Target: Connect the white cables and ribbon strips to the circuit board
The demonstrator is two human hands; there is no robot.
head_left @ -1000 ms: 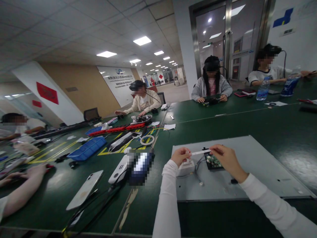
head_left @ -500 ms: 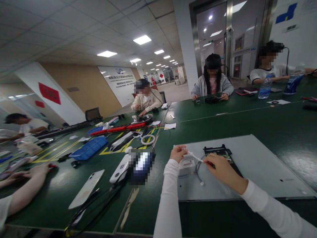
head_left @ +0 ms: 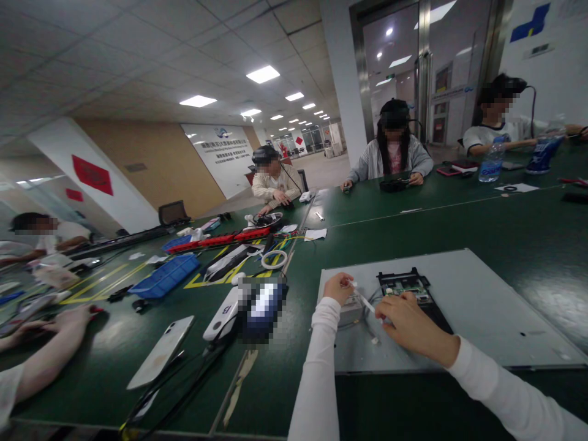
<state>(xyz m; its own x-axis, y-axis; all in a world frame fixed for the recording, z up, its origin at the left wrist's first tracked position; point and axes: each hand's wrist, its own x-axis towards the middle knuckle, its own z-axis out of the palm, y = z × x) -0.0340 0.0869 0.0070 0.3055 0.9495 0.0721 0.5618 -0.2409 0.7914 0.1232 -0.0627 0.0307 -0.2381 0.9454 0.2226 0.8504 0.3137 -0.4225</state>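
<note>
Hands meet low in the middle of the head view, over a grey metal panel (head_left: 487,306) that lies flat on the green table (head_left: 459,226). The left hand (head_left: 339,286) has its fingers pinched shut on the upper end of a thin white strip (head_left: 366,302). The right hand (head_left: 404,321), curled with knuckles toward the camera, grips the lower end, though the pinch itself is mostly hidden. The strip slants down to the right just above a small white box (head_left: 350,309), with loose thin wires (head_left: 367,326) beneath it and a green circuit board (head_left: 407,286) just beyond the right hand. At the lower left of the frame lie a phone (head_left: 160,350) and a co-worker's forearm (head_left: 46,355), with a blue tray (head_left: 165,275) further up; all are well apart from the strip. As for risk, the strip looks flimsy: a hard pull between the two pinches could crease or tear it. The right hand sits so near the wires that it could snag them and drag the white box across the panel. Compared with a second ago, the strip is no longer stretched level above the board; the right hand has dropped toward the panel and moved left, leaving the board uncovered, while the left hand has barely shifted
</note>
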